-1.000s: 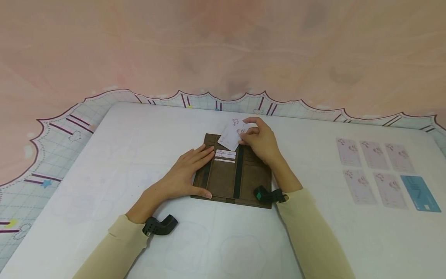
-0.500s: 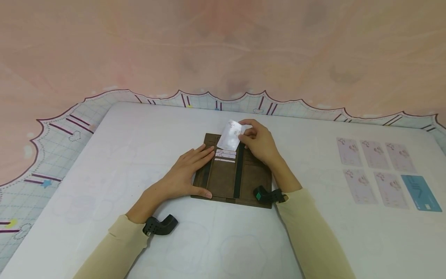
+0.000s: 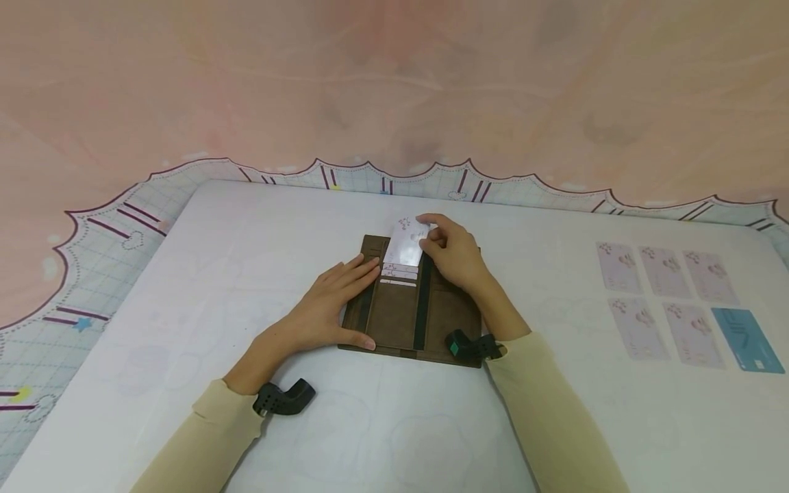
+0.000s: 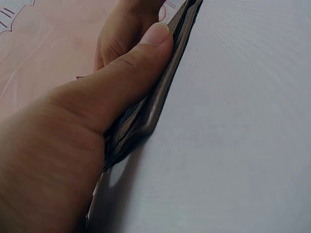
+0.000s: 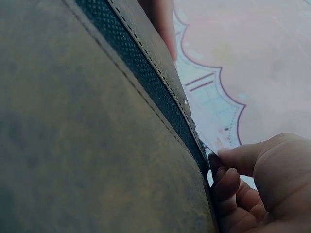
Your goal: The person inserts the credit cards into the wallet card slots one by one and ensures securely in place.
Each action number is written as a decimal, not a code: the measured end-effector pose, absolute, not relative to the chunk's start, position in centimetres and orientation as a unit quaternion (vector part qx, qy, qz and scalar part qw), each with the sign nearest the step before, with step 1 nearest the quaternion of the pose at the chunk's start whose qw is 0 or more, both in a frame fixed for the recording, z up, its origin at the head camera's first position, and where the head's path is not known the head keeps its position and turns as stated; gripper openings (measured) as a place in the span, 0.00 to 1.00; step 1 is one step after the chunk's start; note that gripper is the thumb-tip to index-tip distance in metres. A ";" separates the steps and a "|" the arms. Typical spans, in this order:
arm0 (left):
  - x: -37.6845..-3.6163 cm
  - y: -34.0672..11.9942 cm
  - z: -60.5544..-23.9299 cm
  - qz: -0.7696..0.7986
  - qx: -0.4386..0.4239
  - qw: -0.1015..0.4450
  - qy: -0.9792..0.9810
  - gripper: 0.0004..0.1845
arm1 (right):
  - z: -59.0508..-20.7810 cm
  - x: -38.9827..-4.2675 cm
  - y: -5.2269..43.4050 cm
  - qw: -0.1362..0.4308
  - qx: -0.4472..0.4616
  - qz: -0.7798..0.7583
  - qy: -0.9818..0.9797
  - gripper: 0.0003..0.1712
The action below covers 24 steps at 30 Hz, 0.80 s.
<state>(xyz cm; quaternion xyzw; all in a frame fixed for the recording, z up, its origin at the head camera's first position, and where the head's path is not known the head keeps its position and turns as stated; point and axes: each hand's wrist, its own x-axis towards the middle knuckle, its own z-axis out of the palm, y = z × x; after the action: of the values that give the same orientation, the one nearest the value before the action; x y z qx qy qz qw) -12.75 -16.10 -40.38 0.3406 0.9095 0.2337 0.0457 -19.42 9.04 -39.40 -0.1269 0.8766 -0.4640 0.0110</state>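
My right hand (image 3: 453,246) has the pale card (image 3: 405,239) in a pinch, thumb and forefinger on its right side, while my left hand (image 3: 329,301) lies spread with straight fingers, holding nothing but resting on the left part of the brown wallet (image 3: 391,318). The wallet lies open on the table (image 3: 678,424), well in from the left and right edges, and the pale card stands out past its top, toward the table's far edge. Its lower end meets the middle panel, just above the row of white card edges (image 3: 399,270) showing in the slots; whether its bottom edge has entered a slot I cannot tell. I judge the step in hand to be seating this card in that panel. To do it well, I should line its sides up with the slot, slip the bottom edge under the leather lip and push straight toward my body, without bending it or snagging the card edges below. The dark strip (image 3: 422,308) beside the panel makes a handy guide for keeping straight. My left hand should press firmly enough to stop the wallet sliding, its fingertips clear of the slot mouth. The other pale cards (image 3: 618,267) and a blue card (image 3: 748,340) lie well apart, near the table's right edge, and need no attention here.
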 end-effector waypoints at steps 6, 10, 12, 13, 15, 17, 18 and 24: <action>-12.9 -16.1 -40.5 0.231 0.345 0.041 0.909 0.61 | -39.4 -19.3 9.0 0.014 -0.135 -0.457 0.879 0.22; -12.9 -16.1 -40.5 0.233 0.349 0.038 0.907 0.61 | -39.5 -19.4 8.9 0.015 -0.138 -0.453 0.881 0.22; -12.9 -16.2 -40.6 0.234 0.350 0.037 0.906 0.61 | -39.6 -19.4 8.9 0.016 -0.139 -0.450 0.882 0.22; -12.9 -16.2 -40.6 0.234 0.351 0.037 0.906 0.61 | -39.6 -19.4 8.9 0.017 -0.139 -0.448 0.883 0.22; -13.0 -16.2 -40.7 0.233 0.350 0.037 0.906 0.61 | -39.6 -19.5 8.8 0.019 -0.140 -0.443 0.885 0.22; -13.0 -16.2 -40.7 0.233 0.350 0.038 0.906 0.61 | -39.7 -19.5 8.8 0.021 -0.141 -0.439 0.887 0.22; -13.0 -16.2 -40.7 0.234 0.350 0.038 0.906 0.61 | -39.7 -19.5 8.8 0.023 -0.141 -0.437 0.888 0.22; -12.9 -16.2 -40.7 0.235 0.350 0.038 0.906 0.61 | -39.6 -19.5 8.6 0.026 -0.146 -0.426 0.892 0.21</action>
<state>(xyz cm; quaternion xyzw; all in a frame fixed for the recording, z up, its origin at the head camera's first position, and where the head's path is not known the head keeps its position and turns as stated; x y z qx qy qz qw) -12.95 -16.20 -40.73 0.3497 0.9061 0.2350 0.0382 -19.45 8.61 -39.62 -0.1460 0.8923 -0.4263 0.0260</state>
